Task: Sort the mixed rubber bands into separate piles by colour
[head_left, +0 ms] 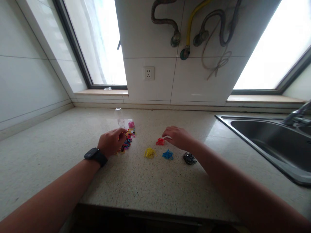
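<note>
My left hand (111, 141), with a black watch on its wrist, is at the mixed pile of small coloured rubber bands (126, 143). Its fingers are curled in and pressed together; whatever they pinch is hidden. My right hand (178, 137) hovers at the small red pile of bands (160, 141), thumb and fingers apart. In front of it lie a yellow pile (149, 153), a blue pile (167, 154) and a black pile (189, 158), the last close beside my right forearm.
A clear bottle-like container (119, 117) stands behind the mixed pile, beside a pink cap-like piece (131, 124). To the right a steel sink (257, 136) with a tap (297, 115) is set into the speckled counter (136, 184). Hoses and a socket (149, 73) are on the tiled wall.
</note>
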